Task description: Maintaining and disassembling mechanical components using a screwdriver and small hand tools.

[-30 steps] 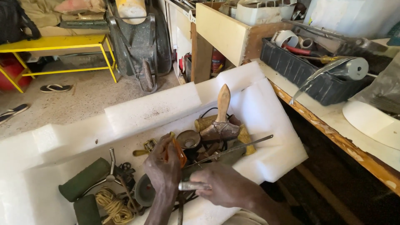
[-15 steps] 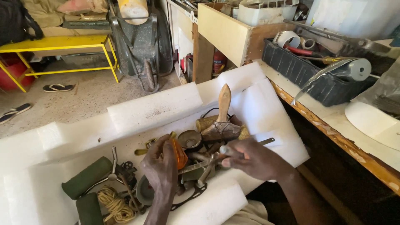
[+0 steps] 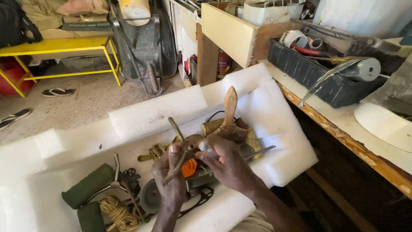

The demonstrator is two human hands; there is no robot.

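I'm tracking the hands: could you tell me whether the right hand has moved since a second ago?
Yes. The right hand has come up from the foam's near edge toward the upright brush.

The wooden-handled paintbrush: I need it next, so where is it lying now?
In the head view the wooden-handled paintbrush lies on the white foam tray, handle pointing away, just beyond the right hand, right of centre.

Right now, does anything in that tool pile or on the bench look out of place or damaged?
Nothing looks broken. The tools lie in a loose heap on the white foam sheet, with the paint brush on top. The left hand lifts a bent metal rod. The bench edge is worn and chipped.
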